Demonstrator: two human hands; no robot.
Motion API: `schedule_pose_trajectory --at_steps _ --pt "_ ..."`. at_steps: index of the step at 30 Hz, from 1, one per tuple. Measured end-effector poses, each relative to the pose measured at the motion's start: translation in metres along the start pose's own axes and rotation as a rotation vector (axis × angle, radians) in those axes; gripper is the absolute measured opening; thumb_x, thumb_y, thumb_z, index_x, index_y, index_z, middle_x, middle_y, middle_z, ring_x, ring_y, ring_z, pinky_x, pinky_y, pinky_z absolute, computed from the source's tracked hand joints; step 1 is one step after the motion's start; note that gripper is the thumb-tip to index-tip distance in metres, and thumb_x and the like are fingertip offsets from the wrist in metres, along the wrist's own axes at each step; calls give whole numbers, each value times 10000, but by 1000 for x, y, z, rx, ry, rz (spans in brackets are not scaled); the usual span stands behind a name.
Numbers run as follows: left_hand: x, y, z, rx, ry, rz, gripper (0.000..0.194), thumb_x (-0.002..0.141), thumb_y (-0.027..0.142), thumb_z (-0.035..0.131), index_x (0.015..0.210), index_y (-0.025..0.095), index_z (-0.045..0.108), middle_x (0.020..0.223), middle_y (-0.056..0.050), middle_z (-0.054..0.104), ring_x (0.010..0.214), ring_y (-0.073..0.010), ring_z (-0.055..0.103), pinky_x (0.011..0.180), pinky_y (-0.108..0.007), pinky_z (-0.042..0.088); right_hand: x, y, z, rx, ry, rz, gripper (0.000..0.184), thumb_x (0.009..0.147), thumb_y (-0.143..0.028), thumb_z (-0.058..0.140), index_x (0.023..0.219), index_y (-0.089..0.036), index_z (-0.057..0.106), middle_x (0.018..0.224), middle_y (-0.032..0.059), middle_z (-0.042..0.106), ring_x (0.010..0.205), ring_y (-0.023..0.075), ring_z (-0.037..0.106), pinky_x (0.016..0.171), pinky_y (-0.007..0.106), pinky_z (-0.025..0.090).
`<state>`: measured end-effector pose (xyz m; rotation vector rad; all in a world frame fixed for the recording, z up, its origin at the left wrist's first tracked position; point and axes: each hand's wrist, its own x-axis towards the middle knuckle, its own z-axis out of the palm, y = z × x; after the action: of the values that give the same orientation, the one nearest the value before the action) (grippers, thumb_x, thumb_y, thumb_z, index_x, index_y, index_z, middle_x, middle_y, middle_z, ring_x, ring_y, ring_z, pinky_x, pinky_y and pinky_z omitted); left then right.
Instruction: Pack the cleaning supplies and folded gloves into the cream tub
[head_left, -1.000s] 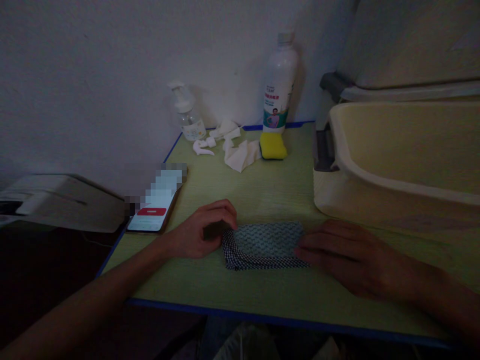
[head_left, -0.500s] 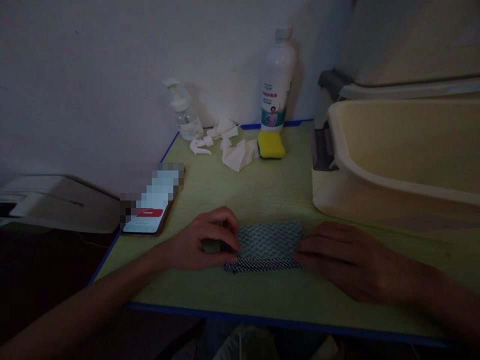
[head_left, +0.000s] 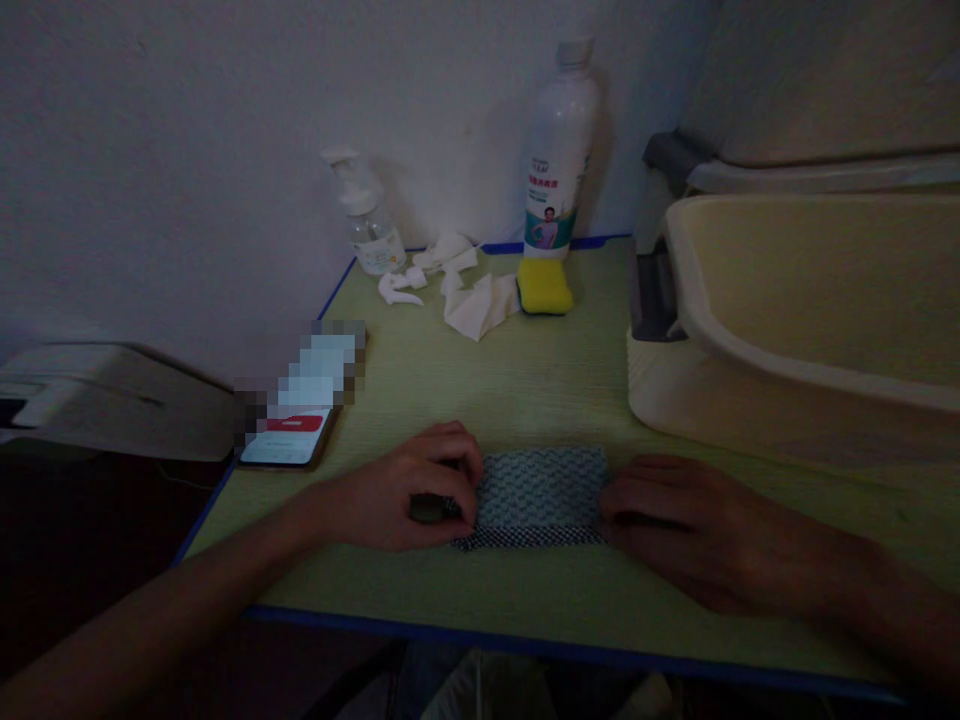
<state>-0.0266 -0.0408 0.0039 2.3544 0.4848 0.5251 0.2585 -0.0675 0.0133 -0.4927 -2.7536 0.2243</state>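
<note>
A folded cloth (head_left: 541, 488) lies on the table between my hands, with a blue-grey woven pattern on top and a dark-and-white speckled strip along its near edge. At its left end, my left hand (head_left: 424, 490) is closed, thumb and fingers pinching the cloth's edge. My right hand (head_left: 697, 525) grips the opposite end, its fingertips pressed together at the near right corner. The fingers cover both short ends of the cloth, so those edges are partly hidden.
A phone (head_left: 289, 440) with a lit screen lies at the left. Toward the wall stand a pump bottle (head_left: 377, 245) and a tall white bottle (head_left: 559, 150). Near them are a white spray nozzle (head_left: 403, 287), crumpled tissue (head_left: 480, 305) and a yellow sponge (head_left: 544, 287). A cream basin (head_left: 690, 380) sits right.
My left thumb and fingers have closed more tightly on the cloth's left edge. My right fingertips have shifted slightly right and down at its right end. The cloth stays nearly in place.
</note>
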Motion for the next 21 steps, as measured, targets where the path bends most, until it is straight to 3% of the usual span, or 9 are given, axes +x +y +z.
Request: schedule_pose_trajectory --at_steps 7,21 --pt "2 0 -2 10 -76 -26 87 830 148 603 745 164 603 861 -19 509 859 -121 506 813 -244 402 2 3 3 93 -15 1 305 880 -51 354 699 -132 587 725 50 568 631 133 445 591 283 374" --pt "-1 -3 -5 -156 -80 -94 123 746 258 720 777 170 640 887 -8 499 864 -121 521 783 -230 419 -1 4 3 154 -29 16 247 847 -40 372 753 -146 575 771 59 557 692 144 461 639 276 392"
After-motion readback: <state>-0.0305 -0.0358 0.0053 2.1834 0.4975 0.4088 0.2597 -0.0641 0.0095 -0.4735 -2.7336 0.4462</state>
